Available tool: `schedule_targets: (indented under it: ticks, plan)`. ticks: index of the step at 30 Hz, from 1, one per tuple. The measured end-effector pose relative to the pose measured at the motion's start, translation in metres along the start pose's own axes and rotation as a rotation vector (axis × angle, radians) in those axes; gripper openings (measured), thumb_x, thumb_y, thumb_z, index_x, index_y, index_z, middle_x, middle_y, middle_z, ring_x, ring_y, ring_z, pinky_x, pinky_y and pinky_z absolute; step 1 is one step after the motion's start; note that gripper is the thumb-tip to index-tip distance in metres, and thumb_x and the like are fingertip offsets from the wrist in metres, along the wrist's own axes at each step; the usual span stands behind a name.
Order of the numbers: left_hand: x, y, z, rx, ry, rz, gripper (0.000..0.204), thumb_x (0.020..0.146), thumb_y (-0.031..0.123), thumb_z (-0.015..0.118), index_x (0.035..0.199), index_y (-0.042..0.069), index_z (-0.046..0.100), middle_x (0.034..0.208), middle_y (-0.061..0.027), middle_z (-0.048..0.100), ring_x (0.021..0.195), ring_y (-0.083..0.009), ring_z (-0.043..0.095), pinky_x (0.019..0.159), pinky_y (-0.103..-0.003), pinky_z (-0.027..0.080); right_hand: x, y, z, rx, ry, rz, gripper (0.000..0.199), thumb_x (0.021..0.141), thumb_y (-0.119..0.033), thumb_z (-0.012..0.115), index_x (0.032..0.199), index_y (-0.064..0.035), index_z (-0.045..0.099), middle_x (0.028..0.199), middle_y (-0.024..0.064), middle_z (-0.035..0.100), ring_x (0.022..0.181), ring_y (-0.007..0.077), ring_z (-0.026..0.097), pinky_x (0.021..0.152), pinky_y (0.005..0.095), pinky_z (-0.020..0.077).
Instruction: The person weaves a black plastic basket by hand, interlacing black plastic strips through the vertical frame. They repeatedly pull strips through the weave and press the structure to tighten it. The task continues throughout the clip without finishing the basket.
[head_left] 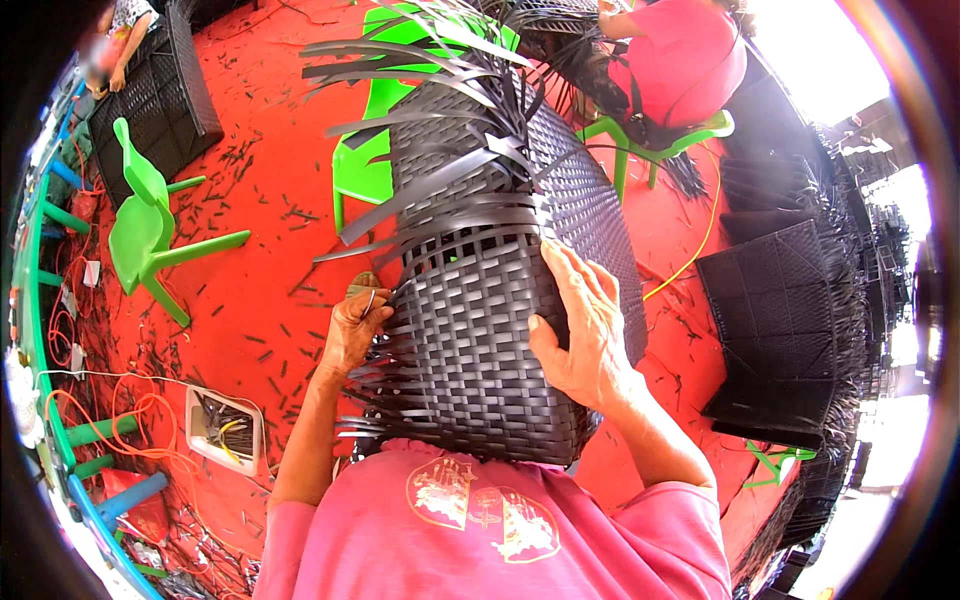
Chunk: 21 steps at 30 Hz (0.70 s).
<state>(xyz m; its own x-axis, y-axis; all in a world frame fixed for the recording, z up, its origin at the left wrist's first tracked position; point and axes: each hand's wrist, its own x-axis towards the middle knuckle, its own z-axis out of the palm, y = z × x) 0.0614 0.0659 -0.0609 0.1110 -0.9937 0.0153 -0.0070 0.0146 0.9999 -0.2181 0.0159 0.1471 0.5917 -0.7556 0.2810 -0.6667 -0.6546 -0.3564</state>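
A large black basket point(480, 320) of woven flat plastic strips stands before me, leaning against my lap. Long loose strips point(440, 120) fan out from its top, and shorter ends stick out along its left edge. At that left edge my left hand point(358, 325) is closed in a pinch, with a thin metal loop showing at the fingers. What it grips is too small to tell. My right hand point(585, 335) lies along the basket's right corner, thumb and fingers apart, pressing on the weave. Just above the hands, a row of gaps shows in the weave.
Green chairs point(145, 220) stand on the red floor point(250, 120), which is strewn with black scraps. A pale bin point(225, 430) with strips sits at left. A person in pink point(685, 60) works at upper right, another at upper left. Black woven panels point(775, 320) line the right.
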Motion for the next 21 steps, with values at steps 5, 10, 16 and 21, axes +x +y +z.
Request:
schedule_targets:
  ticks: [5, 10, 16, 21]
  plan:
    - [0.005, 0.047, 0.01, 0.283, 0.418, 0.201, 0.018, 0.079, 0.003, 0.072, 0.094, -0.002, 0.065, 0.097, -0.007, 0.059, 0.068, -0.0094, 0.055, 0.056, -0.025, 0.046, 0.0, 0.002, 0.004, 0.057, 0.064, 0.052, 0.064, 0.076, -0.009, 0.061, 0.135, 0.0042, 0.04, 0.137, 0.0225, 0.044, 0.128, 0.0357, 0.042, 0.106, 0.0436, 0.0293]
    - [0.032, 0.125, 0.052, 0.516, 0.418, 0.69, 0.026, 0.072, -0.002, 0.075, 0.097, 0.003, 0.067, 0.097, -0.0075, 0.059, 0.076, -0.0139, 0.057, 0.062, -0.027, 0.047, -0.003, 0.004, 0.014, 0.083, 0.132, 0.013, 0.047, 0.081, -0.013, 0.062, 0.125, 0.001, 0.052, 0.136, 0.0213, 0.045, 0.129, 0.0355, 0.04, 0.104, 0.0451, 0.0303]
    - [0.06, 0.133, 0.085, 0.844, 0.358, 0.71, 0.022, 0.069, -0.003, 0.075, 0.083, 0.004, 0.06, 0.08, -0.0081, 0.054, 0.064, -0.0203, 0.055, 0.053, -0.032, 0.045, -0.003, 0.01, -0.001, 0.073, 0.247, -0.072, 0.026, 0.079, -0.01, 0.065, 0.104, -0.0013, 0.063, 0.117, 0.0158, 0.06, 0.115, 0.0309, 0.052, 0.095, 0.0418, 0.0377]
    - [0.055, 0.141, 0.065, 0.596, 0.225, 0.574, 0.018, 0.071, -0.007, 0.069, 0.079, 0.005, 0.057, 0.078, -0.0044, 0.053, 0.066, -0.0154, 0.054, 0.06, -0.028, 0.044, 0.025, 0.019, -0.035, 0.26, 0.375, -0.015, 0.012, 0.079, -0.003, 0.063, 0.091, -0.0015, 0.065, 0.097, 0.0136, 0.066, 0.09, 0.0326, 0.064, 0.08, 0.0406, 0.0497]
